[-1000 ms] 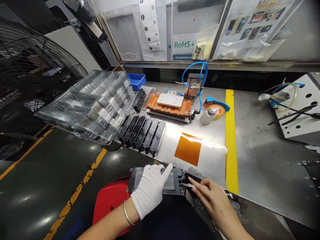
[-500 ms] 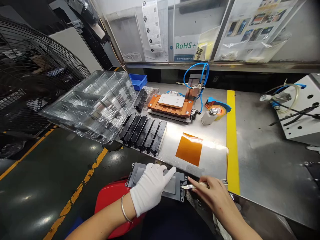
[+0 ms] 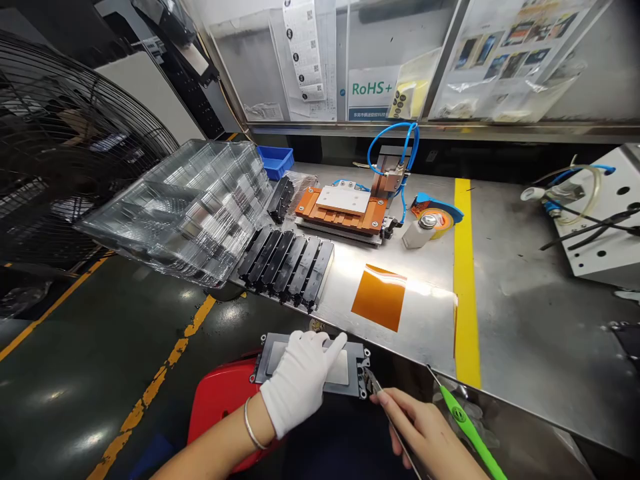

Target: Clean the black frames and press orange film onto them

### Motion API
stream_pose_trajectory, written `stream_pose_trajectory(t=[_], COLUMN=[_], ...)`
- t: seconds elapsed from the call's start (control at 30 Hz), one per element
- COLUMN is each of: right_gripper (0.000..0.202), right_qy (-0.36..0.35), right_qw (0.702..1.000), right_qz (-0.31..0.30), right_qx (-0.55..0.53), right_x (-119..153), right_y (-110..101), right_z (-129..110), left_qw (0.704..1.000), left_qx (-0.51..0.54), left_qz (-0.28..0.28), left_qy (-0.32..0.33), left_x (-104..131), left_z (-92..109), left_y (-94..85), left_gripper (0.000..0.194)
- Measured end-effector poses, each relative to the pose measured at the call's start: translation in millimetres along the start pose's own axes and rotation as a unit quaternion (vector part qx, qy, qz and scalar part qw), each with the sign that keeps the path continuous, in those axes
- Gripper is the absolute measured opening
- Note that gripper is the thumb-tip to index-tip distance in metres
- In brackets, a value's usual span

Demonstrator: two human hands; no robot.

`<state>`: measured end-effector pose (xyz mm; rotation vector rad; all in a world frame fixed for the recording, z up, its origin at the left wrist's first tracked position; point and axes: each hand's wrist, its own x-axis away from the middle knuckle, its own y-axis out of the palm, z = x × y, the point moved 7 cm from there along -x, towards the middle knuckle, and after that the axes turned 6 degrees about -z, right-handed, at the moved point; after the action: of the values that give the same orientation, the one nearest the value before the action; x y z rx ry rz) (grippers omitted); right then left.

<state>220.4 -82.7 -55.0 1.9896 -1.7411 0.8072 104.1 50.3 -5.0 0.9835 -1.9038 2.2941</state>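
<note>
My left hand (image 3: 300,377), in a white glove, grips a dark grey flat plastic housing (image 3: 275,347) with a lighter grey panel on its face. The fingers lie across its top and hide its middle. The housing is held off the table's front edge, above my lap. My bare right hand (image 3: 420,430) is closed around a slim craft knife (image 3: 383,393), whose tip is at the housing's right end, among the small tabs there. Whether the tip touches cannot be made out. A green-handled pick (image 3: 463,420) lies to the right of this hand, its thin shaft reaching the table edge.
Several black housings (image 3: 290,267) stand in a row by clear plastic trays (image 3: 185,207). An amber film sheet (image 3: 380,298), an orange fixture (image 3: 345,210), a bottle (image 3: 419,232) and a tape dispenser (image 3: 440,213) occupy the metal table (image 3: 425,320). A red stool (image 3: 215,400) stands below.
My right hand has moved down and turned, so the knife now stands steeper at the housing's end. The housing has shifted slightly left. The green pick has come into view.
</note>
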Motion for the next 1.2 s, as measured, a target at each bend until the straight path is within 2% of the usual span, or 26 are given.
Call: stream_pose_trajectory(t=[0.17,0.3,0.47,0.53,0.6,0.63,0.67,0.7,0.77,0.83,0.9,0.93,1.0,1.07,1.13,1.2], right_gripper=[0.05,0.05,0.052,0.051,0.048,0.046,0.046,0.047,0.048,0.048,0.046,0.045,0.042,0.042,0.041,0.04], right_qy=[0.009,0.007,0.007,-0.007,-0.03,-0.041,-0.049,-0.054,-0.069,-0.092,-0.105,-0.101,-0.075,-0.059,-0.068,-0.087], right_qw=[1.0,1.0,1.0,0.998,0.991,0.984,0.974,0.96,0.919,0.871,0.839,0.828,0.811,0.81,0.845,0.904], right_qz=[-0.006,0.018,0.003,0.025,0.06,0.069,0.065,0.049,0.002,-0.025,-0.03,-0.033,-0.057,-0.09,-0.072,0.021], right_qx=[-0.003,-0.006,-0.018,-0.053,-0.118,-0.161,-0.212,-0.269,-0.388,-0.482,-0.533,-0.551,-0.577,-0.576,-0.526,-0.417], right_x=[-7,-7,-7,-5,-2,0,0,0,0,0,1,1,3,5,8,13], right_y=[9,4,1,-4,-7,-4,1,8,26,34,32,30,26,23,15,-3], right_z=[0,-2,1,5,11,13,15,15,7,-11,-31,-41,-55,-64,-63,-54], left_qw=[1.0,1.0,1.0,0.997,0.978,0.952,0.908,0.844,0.675,0.512,0.391,0.35,0.304,0.294,0.29,0.265], left_qx=[0.001,0.005,0.014,0.064,0.187,0.283,0.396,0.515,0.721,0.839,0.898,0.917,0.94,0.94,0.943,0.955], left_qz=[0.007,0.014,0.019,0.043,0.086,0.112,0.132,0.144,0.158,0.183,0.195,0.173,0.068,-0.025,-0.032,0.01], left_qy=[-0.008,-0.012,-0.016,-0.02,-0.024,-0.028,-0.031,-0.032,-0.026,-0.002,0.045,0.077,0.14,0.171,0.162,0.135], left_x=[1,0,0,-1,-2,-2,-3,-3,-5,-5,-4,-4,-4,0,3,5], left_z=[2,1,-1,-5,-13,-19,-24,-28,-31,-27,-17,-7,20,44,52,48], left_y=[3.1,0.6,0.5,-1.5,-5.8,-7.9,-8.6,-7.4,-2.1,1.6,4.7,6.2,9.1,10.6,9.3,7.7], left_gripper=[0.085,0.086,0.087,0.09,0.093,0.093,0.091,0.088,0.075,0.06,0.049,0.046,0.043,0.044,0.04,0.034])
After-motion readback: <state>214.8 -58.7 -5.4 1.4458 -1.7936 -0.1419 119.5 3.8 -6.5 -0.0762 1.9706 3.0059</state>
